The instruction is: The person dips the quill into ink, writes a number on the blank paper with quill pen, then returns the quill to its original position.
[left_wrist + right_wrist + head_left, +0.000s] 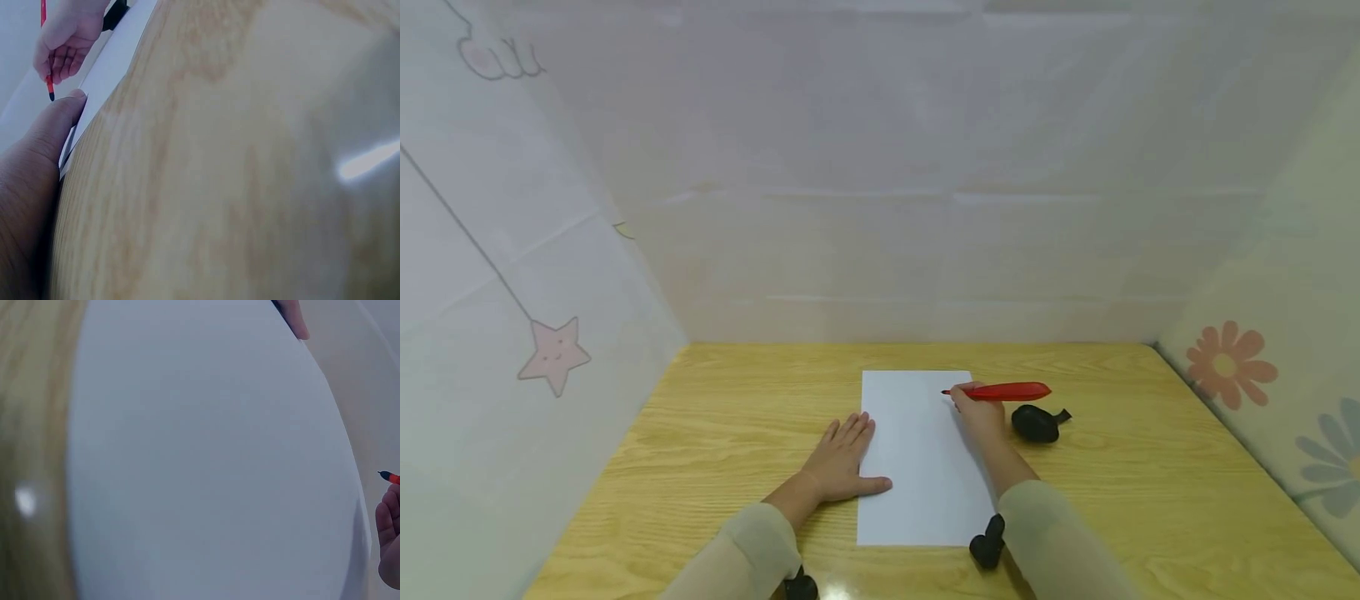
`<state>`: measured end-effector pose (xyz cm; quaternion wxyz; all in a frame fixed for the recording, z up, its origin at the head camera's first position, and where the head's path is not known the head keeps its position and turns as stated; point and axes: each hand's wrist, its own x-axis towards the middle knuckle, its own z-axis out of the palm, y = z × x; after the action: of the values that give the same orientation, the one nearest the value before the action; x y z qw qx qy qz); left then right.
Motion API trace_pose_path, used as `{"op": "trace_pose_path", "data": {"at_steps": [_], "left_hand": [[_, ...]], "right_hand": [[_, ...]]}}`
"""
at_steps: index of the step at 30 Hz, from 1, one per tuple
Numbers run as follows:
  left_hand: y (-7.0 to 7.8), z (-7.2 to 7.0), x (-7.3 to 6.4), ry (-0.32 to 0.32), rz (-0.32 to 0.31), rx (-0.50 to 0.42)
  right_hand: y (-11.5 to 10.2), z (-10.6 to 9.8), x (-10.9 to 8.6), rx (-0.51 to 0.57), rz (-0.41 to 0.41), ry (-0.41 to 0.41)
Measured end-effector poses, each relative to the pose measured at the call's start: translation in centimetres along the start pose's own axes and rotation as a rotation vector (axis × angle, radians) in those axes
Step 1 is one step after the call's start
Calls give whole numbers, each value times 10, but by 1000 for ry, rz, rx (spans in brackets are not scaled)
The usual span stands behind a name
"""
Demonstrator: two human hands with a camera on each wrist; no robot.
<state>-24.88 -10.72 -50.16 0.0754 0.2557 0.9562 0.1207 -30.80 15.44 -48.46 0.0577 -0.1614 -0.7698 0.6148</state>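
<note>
A blank white sheet of paper [921, 467] lies upright-wise on the wooden table. My left hand [841, 465] rests flat on its left edge, fingers spread and thumb over the paper. At the upper right of the sheet, my right hand [983, 421] pinches a thick red pen [1011, 392], its dark tip pointing left over the paper. In the left wrist view the pen [49, 84] slants down from the curled right fingers [61, 62]. The right wrist view catches only the pen's front end [394, 478] at its right border.
Just right of the right hand sits a black rounded object [1035, 424] with a short tab. Pale patterned cloth [880, 208] surrounds the wooden table [722, 417] at the back and sides. Black wrist-worn pieces [987, 546] show by the sleeves.
</note>
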Motion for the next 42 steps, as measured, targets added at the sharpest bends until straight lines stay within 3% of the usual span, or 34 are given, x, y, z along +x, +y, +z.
{"op": "trace_pose_path", "data": {"at_steps": [8, 21, 42], "left_hand": [[2, -1, -1, 7, 5, -9], [4, 3, 0, 7, -15, -1], [10, -3, -3, -14, -25, 49]], "right_hand": [[2, 10, 1, 33, 111, -22], [3, 14, 1, 55, 128, -34], [3, 14, -2, 50, 139, -22]]}}
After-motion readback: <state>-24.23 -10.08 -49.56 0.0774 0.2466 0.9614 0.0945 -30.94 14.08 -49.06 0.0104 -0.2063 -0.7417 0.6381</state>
